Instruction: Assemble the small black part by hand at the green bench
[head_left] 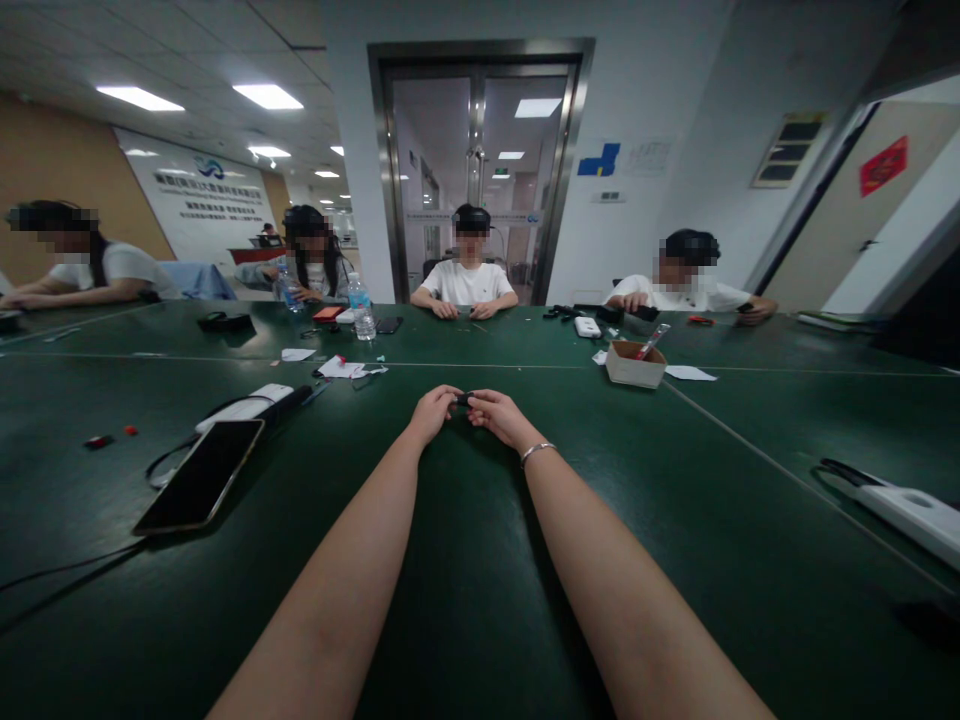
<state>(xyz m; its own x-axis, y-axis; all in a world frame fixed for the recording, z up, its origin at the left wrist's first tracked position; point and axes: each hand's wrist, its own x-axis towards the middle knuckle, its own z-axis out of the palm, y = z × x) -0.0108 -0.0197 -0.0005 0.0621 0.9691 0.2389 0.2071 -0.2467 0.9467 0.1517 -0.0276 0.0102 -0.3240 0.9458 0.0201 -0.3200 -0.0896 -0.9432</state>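
Both my arms reach forward over the dark green table [457, 560]. My left hand [435, 414] and my right hand [498, 416] meet near its middle, fingers closed on a small black object [463, 400]. The object spans the gap between my fingertips; its kind is too small to make out. A bracelet circles my right wrist. To the left of my left arm lies a smartphone [201, 478] with a dark screen, propped against a white device [244, 408] with a black cable.
A cardboard box [634, 366] with a striped stick-like thing stands ahead right. Paper scraps [341, 368], a water bottle [361, 308] and a small red piece [131, 431] lie or stand leftward. A white device [911, 510] lies at far right. Several people sit around the table.
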